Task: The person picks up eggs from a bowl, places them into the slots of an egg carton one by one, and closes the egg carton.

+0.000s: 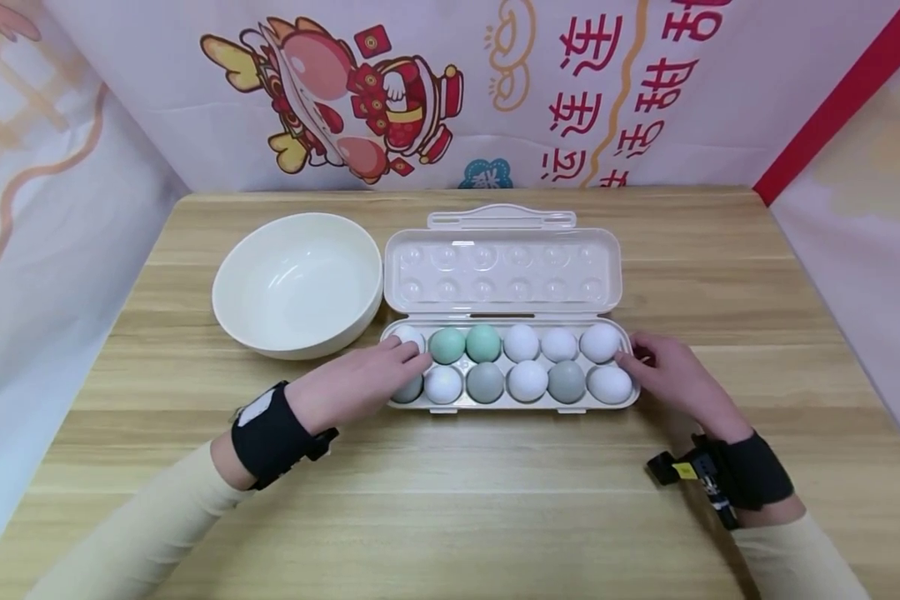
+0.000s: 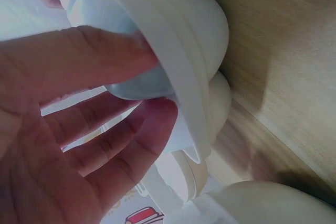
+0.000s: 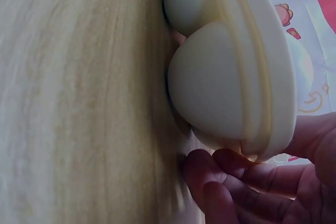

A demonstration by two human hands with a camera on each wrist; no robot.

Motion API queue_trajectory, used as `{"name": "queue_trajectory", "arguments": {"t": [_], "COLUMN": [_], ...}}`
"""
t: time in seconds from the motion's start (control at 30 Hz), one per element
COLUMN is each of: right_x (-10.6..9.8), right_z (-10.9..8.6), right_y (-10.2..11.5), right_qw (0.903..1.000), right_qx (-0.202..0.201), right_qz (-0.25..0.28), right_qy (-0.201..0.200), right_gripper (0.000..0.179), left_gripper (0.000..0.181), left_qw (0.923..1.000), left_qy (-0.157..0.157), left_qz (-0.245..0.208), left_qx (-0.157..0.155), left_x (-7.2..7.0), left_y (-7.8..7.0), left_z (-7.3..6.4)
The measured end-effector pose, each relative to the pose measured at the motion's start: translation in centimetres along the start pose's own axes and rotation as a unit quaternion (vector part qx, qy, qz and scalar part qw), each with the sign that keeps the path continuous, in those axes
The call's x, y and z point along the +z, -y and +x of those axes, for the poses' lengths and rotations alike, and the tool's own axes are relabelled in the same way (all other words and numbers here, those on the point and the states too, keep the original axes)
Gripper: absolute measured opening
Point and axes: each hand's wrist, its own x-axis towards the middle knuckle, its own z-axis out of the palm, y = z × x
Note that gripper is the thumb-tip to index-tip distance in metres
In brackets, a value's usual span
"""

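Observation:
A white plastic egg carton (image 1: pixel 495 407) lies open on the table, with two rows of white, grey and green eggs in its base. At its left end, my left hand (image 1: pixel 367 375) has thumb and fingertips about a grey egg (image 1: pixel 407 392) in the near corner slot; in the left wrist view they touch this egg (image 2: pixel 142 85) beside the carton's rim. My right hand (image 1: pixel 675 375) grips the right end of the carton. In the right wrist view its fingers (image 3: pixel 231 169) curl below the rim, while the thumb is partly hidden behind it.
A large white bowl (image 1: pixel 300 287) stands left of the carton, close beside it. The carton's lid (image 1: pixel 502 300) lies folded back toward the printed cloth (image 1: pixel 510 108) behind the wooden table (image 1: pixel 450 508). White cloth hangs on both sides.

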Motion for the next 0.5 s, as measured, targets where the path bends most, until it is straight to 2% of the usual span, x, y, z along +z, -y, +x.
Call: {"name": "queue_trajectory", "arguments": {"t": [0.27,0.5], "right_x": [-0.9,-2.1], "right_z": [0.2,0.5], "right_y": [0.4,0.6], "right_qw": [0.9988,0.9958], "right_qx": [0.008,0.012], "right_qz": [0.011,-0.01], "right_qy": [0.048,0.09], "right_gripper": [0.03,0.037], "left_gripper": [0.025,0.029], "left_qw": [0.9991,0.9959], "left_qy": [-0.041,-0.086], "left_qz": [-0.006,-0.028], "left_qx": [0.006,0.001], "left_x": [0.4,0.8], "left_y": [0.1,0.1], "left_z": [-0.5,-0.9]}}
